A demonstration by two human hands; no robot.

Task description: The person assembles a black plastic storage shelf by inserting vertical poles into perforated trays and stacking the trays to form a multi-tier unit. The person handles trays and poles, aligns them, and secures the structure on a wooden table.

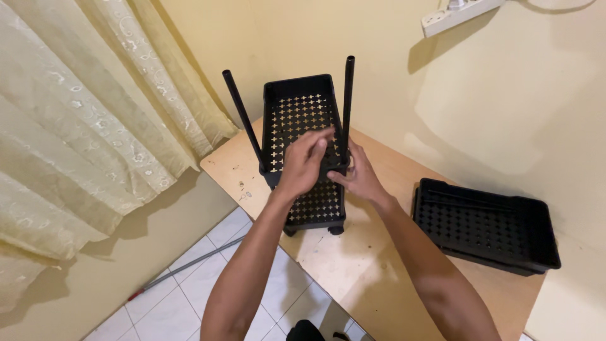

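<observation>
My left hand [304,163] curls its fingers over the near rim of the black perforated basket [303,136], pinching it. My right hand [361,177] grips the same rim at the base of the right pole [347,104]. Beyond my left fingers slants the left pole [243,117]. Well right of my right hand lies a second basket [486,226] on the wooden table [353,265].

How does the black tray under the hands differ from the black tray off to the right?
The rack tray carries upright black poles and small wheels; the loose tray shows neither. The left hand and right hand are on the rack tray; the loose tray lies untouched on the wooden table. Both are black, rectangular and perforated.
</observation>
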